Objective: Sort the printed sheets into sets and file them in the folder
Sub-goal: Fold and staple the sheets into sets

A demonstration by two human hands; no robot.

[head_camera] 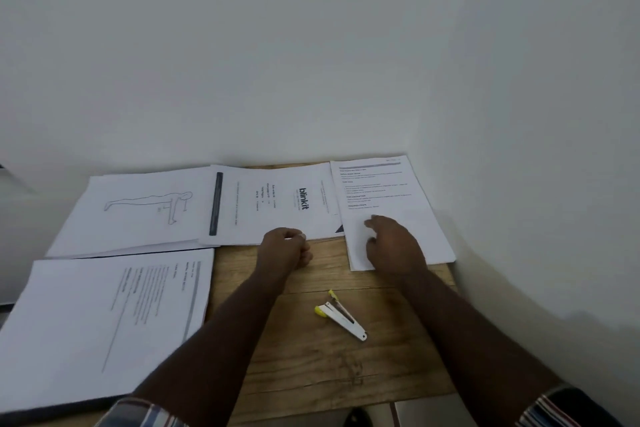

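Left hand (pixel 285 248) first: the fingers are curled in, thumb tucked against the forefinger, sitting at the near edge of the blinkit sheet (pixel 273 204). Whether anything is pinched in there, I can't tell. The right hand (pixel 393 246) has its fingers bent downward, tips pressing on the lower half of the text sheets (pixel 388 198), palm over their near edge; it isn't gripping them.

Taking the stapler (pixel 341 315) as the marker, lying splayed open on the wooden table (pixel 311 367) with yellow ends: one of it, between the two forearms and nearer than both hands. Four groups of paper show. The blinkit sheet lies beyond the stapler, turned sideways. The text sheets lie beyond it to the right, at least two layered, against the wall corner. The figure drawing (pixel 142 208), a body in a plank pose, lies beyond it to the far left, over more paper. The near stack (pixel 104 322) lies directly left of the stapler, on something dark-edged.

Striped sleeves (pixel 138 412) show at the bottom edge.
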